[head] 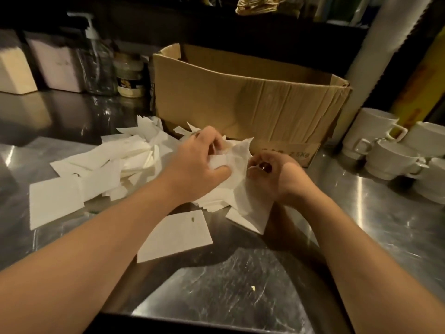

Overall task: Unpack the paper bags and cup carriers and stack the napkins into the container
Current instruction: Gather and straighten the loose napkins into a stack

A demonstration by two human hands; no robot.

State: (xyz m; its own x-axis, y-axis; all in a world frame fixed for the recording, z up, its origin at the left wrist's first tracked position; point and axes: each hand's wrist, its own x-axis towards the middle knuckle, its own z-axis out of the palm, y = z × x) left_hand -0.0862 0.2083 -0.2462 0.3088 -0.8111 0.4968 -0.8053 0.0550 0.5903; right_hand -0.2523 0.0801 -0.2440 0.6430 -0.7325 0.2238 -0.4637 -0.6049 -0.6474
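Note:
A loose heap of white napkins [113,162] is spread over the steel counter [228,285] in front of an open cardboard box [240,97]. My left hand [197,162] and my right hand [277,174] meet just before the box, both pinching the same bunch of white napkins [237,155], which is crumpled between them. More napkins [250,208] lie under my right wrist. A single flat napkin [175,235] with a small spot rests nearer to me. The inside of the box is hidden by its front wall.
White cups [390,155] are stacked at the right. At the back left stand a pump bottle [98,59], a jar [130,78] and white containers [14,71]. A tall white column [375,56] rises behind the box.

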